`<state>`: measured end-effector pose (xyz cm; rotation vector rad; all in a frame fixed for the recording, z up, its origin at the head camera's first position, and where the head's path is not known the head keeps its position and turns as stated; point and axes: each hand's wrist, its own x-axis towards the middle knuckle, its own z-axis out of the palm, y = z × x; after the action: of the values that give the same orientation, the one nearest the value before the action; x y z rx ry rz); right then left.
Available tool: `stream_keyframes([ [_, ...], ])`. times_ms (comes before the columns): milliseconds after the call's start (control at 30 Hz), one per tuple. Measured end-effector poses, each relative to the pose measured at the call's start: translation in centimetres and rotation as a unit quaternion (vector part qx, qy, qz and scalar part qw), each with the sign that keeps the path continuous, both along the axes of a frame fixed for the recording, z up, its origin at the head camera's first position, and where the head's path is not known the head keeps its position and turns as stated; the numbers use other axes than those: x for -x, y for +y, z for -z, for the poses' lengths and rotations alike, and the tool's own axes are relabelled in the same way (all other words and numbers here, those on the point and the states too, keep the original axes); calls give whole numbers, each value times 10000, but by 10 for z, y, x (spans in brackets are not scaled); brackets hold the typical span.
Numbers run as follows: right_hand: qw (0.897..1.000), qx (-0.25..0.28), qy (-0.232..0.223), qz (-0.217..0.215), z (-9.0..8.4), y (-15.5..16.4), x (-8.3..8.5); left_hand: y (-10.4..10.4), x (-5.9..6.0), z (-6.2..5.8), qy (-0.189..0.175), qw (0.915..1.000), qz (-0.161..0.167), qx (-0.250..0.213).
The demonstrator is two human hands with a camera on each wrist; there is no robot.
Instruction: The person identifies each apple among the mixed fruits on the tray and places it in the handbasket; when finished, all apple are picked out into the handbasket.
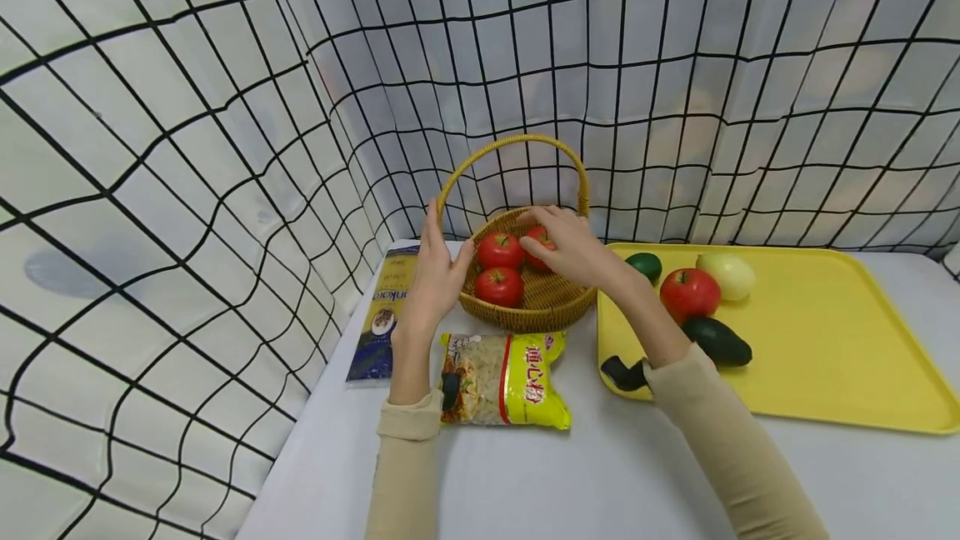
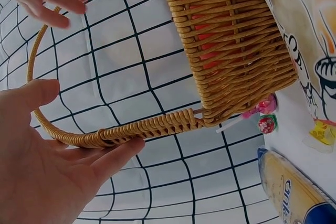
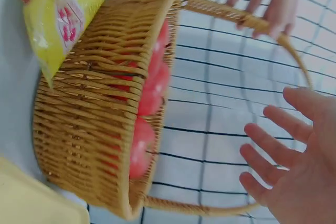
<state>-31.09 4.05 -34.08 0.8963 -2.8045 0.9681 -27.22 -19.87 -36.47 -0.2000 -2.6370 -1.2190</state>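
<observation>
Upright on white table [image 1: 637,473]: wicker basket [image 1: 536,298], handle arching left to right, beside yellow tray [image 1: 840,357]. Left hand [image 1: 437,269], fingers straight, against handle's left base. Right hand [image 1: 570,244], fingers spread, over tomatoes [image 1: 500,250] inside.

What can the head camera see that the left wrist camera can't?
Only the head view shows the yellow tray with its tomato, avocado and pale fruit, plus the yellow pasta bag and the right hand over the tomatoes in the basket.
Only the left wrist view shows two lollipops under the basket's edge.
Both show the basket, its handle, the left hand against that handle with straight fingers, and the blue packet.
</observation>
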Motion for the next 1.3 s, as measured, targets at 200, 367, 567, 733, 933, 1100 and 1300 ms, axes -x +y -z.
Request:
stream_keyframes([
  [200,9993,349,122,35,-4,31,-48,-2,-4,5,-54,10000,-10,0],
  [367,9971,567,367,360,-11,66,-85,0,-3,7,-52,10000,33,31],
  [567,9900,431,1034,857,-29,117,-123,3,-1,4,-20,10000,56,-32],
  [733,9749,312,1534,1583,-46,162,-146,6,2,2,39,9999,121,33],
  [933,9542,161,1915,2292,-49,194,-158,5,2,1,0,9999,71,113],
  [1100,9468,207,2037,2483,-49,203,-161,3,3,0,29,9999,73,137],
  [1300,9514,177,1993,2342,-51,203,-161,3,4,-1,54,9999,64,112],
])
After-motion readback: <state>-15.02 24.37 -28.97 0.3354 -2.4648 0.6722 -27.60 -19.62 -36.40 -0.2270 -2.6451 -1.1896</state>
